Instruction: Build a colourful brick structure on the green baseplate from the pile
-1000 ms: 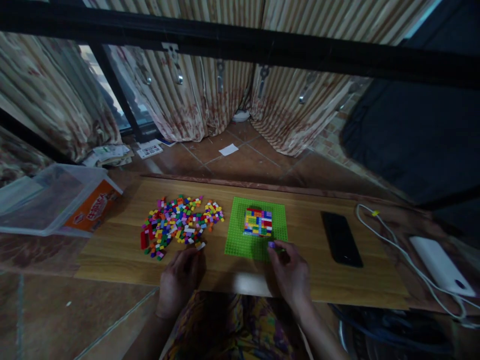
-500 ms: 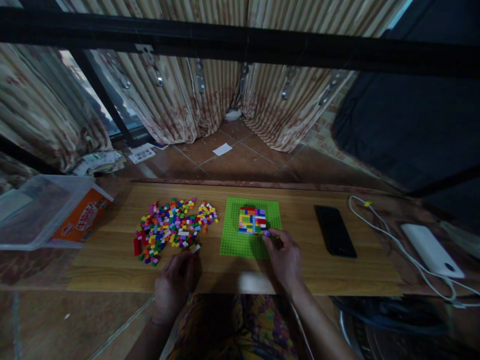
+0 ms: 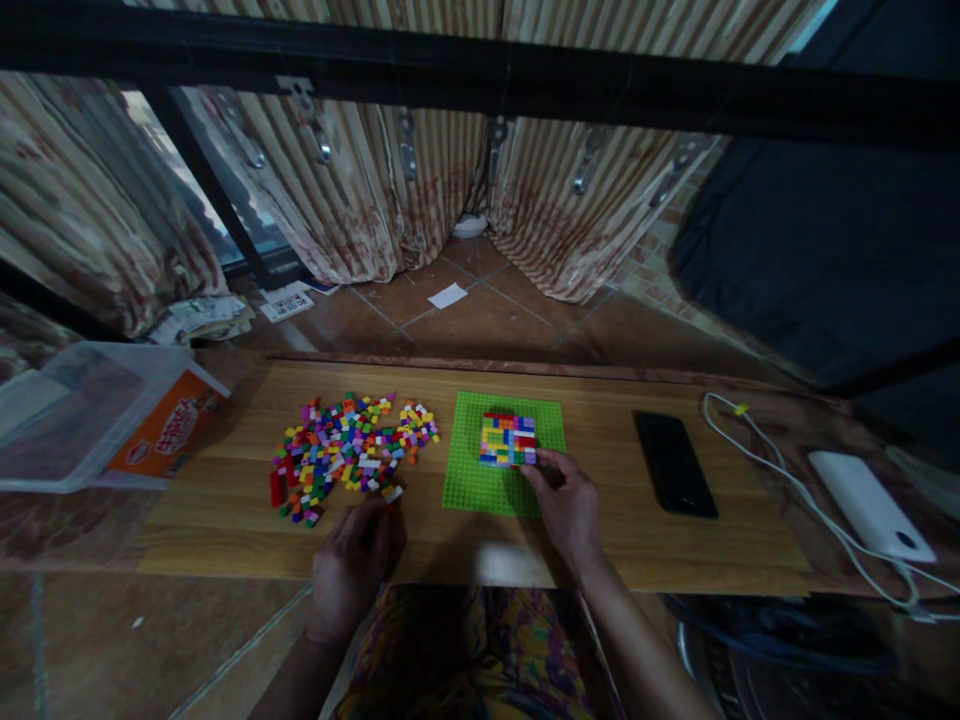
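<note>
Head view, looking down on a long wooden counter (image 3: 600, 545). Right hand (image 3: 566, 503) out over the near right part of a green studded square baseplate (image 3: 480, 480), fingertips (image 3: 534, 462) pressed to the lower right corner of a small multicoloured block of bricks (image 3: 508, 438) built flat on that plate. Fingers pinched together at that corner; whether a loose brick sits between them, cannot tell, too small and too dark. Block itself seated on the far middle of the baseplate, rows of yellow, blue, red and white showing.

Left hand (image 3: 351, 555) down on the counter near its front edge, fingers curled loosely, tips just beside a single pale brick (image 3: 393, 493) lying at the near edge of a scattered pile of small multicoloured bricks (image 3: 345, 450). Nothing clearly gripped there. Pile spread to the left of the baseplate, close beside it but not touching.

Right of the baseplate, a black smartphone (image 3: 675, 463) lying flat, screen dark, well apart from the right hand. Further right, a white cable (image 3: 787, 490) looping across to a white power bank (image 3: 870, 505). Off the left end of the counter, a clear plastic tub (image 3: 67, 420) with an orange printed card (image 3: 166, 425) lying in it. Patterned fabric (image 3: 457, 650) over the lap at bottom centre. Striped curtains (image 3: 420, 190) and tiled floor (image 3: 480, 320) beyond.
</note>
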`<state>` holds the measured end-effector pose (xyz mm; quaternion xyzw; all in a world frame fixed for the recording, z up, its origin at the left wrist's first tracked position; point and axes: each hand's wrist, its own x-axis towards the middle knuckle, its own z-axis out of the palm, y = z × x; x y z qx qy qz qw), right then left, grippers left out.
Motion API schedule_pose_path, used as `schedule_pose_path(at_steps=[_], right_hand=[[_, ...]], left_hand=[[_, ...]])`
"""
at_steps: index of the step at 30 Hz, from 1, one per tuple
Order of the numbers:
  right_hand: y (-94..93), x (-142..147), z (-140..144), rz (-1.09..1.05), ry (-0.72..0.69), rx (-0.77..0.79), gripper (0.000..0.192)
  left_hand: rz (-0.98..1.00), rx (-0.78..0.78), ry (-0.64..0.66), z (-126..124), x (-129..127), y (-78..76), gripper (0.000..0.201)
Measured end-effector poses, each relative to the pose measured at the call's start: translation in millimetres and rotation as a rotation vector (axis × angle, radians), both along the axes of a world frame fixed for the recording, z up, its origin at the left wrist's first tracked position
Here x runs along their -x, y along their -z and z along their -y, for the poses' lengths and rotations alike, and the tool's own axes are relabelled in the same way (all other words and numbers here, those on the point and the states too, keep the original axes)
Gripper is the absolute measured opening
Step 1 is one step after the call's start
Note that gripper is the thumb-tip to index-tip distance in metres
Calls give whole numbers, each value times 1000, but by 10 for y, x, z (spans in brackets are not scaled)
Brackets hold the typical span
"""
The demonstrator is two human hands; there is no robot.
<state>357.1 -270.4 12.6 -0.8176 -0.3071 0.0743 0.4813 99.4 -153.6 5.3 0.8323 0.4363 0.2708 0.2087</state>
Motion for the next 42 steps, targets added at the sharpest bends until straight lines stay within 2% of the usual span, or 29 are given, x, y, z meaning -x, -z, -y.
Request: schedule_pose_path(at_steps=[7, 12, 17, 27, 34, 39, 42], right_hand=[[-16, -46, 57, -172, 55, -92, 40], [25, -100, -24, -305, 90, -140, 45], [107, -108, -114, -295, 81, -140, 50], [208, -146, -162, -343, 122, -158, 45], [159, -114, -185, -332, 97, -203, 37], [147, -138, -146, -338, 97, -227, 43], [71, -72, -78, -287, 137, -279, 42]], left_hand=[[0, -14, -3, 8, 5, 29, 20], [-2, -27, -21, 18, -9, 18, 19], [2, -50, -11, 7, -12, 17, 18], [11, -58, -18, 15, -12, 50, 18], [-8, -26, -22, 16, 4, 68, 18], [25, -10, -2, 4, 10, 67, 20], [37, 8, 1, 9, 3, 51, 20]])
